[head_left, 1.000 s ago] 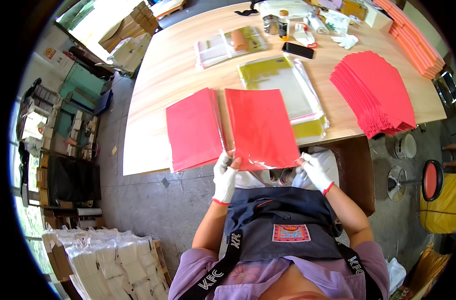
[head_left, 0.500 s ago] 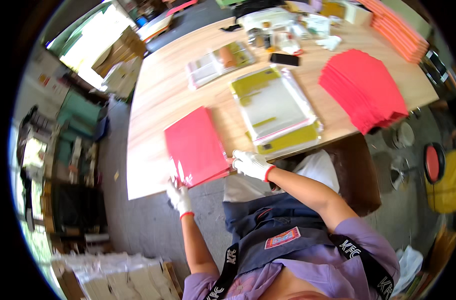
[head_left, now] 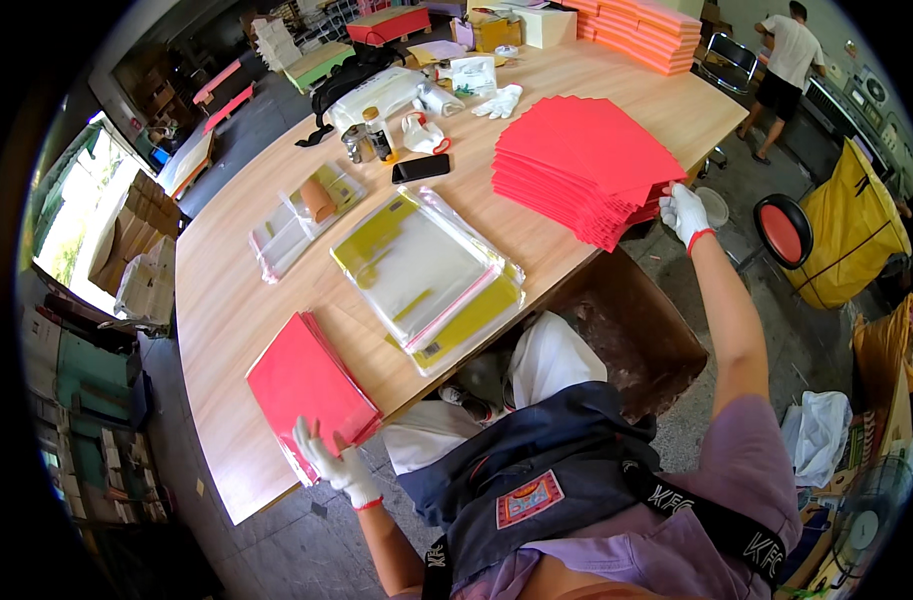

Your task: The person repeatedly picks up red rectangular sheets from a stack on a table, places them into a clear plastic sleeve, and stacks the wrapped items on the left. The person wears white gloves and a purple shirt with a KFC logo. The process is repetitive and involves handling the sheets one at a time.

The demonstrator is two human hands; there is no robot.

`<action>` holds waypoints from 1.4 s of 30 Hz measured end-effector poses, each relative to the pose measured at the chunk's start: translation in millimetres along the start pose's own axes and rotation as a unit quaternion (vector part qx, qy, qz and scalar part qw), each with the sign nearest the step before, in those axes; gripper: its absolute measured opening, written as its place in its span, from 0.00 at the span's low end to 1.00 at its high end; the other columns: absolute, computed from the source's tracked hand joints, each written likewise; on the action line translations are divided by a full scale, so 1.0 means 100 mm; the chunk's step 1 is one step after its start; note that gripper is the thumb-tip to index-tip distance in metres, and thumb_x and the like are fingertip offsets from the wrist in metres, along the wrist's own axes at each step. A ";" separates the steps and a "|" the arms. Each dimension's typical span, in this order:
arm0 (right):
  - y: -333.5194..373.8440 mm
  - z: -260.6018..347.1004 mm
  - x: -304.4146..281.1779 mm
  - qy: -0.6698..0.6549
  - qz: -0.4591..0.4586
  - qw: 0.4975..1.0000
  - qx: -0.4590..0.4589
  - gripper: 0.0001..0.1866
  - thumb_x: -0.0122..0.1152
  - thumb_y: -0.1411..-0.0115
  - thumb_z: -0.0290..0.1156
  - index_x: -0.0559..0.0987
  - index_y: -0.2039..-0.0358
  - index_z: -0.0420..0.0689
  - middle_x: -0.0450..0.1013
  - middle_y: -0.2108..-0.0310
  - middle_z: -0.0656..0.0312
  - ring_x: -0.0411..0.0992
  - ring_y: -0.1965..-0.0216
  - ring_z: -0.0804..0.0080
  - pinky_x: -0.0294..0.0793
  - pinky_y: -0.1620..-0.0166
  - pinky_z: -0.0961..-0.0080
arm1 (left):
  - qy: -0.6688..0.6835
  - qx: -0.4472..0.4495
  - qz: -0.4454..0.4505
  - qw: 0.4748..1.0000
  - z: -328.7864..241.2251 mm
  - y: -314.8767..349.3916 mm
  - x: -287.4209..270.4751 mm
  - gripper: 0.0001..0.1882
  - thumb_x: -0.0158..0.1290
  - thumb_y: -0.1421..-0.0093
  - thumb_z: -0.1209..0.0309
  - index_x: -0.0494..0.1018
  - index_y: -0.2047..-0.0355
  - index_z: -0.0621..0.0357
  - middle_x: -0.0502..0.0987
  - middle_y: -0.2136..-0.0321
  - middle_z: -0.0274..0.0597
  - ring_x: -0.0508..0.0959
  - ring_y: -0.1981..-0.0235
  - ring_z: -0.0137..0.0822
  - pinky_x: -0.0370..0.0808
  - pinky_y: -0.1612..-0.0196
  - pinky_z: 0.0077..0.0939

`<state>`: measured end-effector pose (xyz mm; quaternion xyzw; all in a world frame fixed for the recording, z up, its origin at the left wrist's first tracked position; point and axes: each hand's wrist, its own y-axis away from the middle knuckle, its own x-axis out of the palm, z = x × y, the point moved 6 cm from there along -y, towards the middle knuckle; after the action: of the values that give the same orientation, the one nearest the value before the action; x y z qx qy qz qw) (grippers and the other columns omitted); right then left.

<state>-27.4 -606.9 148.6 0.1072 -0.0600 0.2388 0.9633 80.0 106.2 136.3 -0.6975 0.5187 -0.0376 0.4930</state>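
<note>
My left hand, in a white glove with a red cuff, has its fingers apart at the near edge of a stack of red sheets in clear plastic sleeves. It rests against or just over that edge and grips nothing visible. To the right, a thick pile of red sheets lies fanned out at the table's edge. My gloved right hand pinches the near right corner of a red sheet on this pile. Between the two lies a stack of clear plastic sleeves with olive-yellow showing through.
Behind the sleeves lie a smaller sleeve stack with a brown roll, a black phone, jars and a spare glove. A brown box stands below the table edge. A person walks at the far right.
My right hand has left the sleeved red stack and reached right to the fanned pile, taking a sheet's corner. My left hand stays by the sleeved stack, fingers now spread. The view has turned right.
</note>
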 end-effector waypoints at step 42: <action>-0.09 0.15 0.06 0.019 0.053 0.998 -0.002 0.17 0.56 0.44 0.43 0.70 0.71 0.40 0.66 0.84 0.61 0.60 0.88 0.77 0.59 0.86 0.81 | 0.211 0.065 0.528 0.820 -1.89 0.07 1.87 0.16 0.48 0.42 0.67 0.72 0.55 0.60 0.74 0.56 0.48 0.74 0.56 0.42 0.69 0.54 0.28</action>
<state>-19.1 -615.5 162.9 0.0977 -0.0481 0.2910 0.9505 54.6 -159.0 142.2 -0.2579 0.8951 0.0489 0.3603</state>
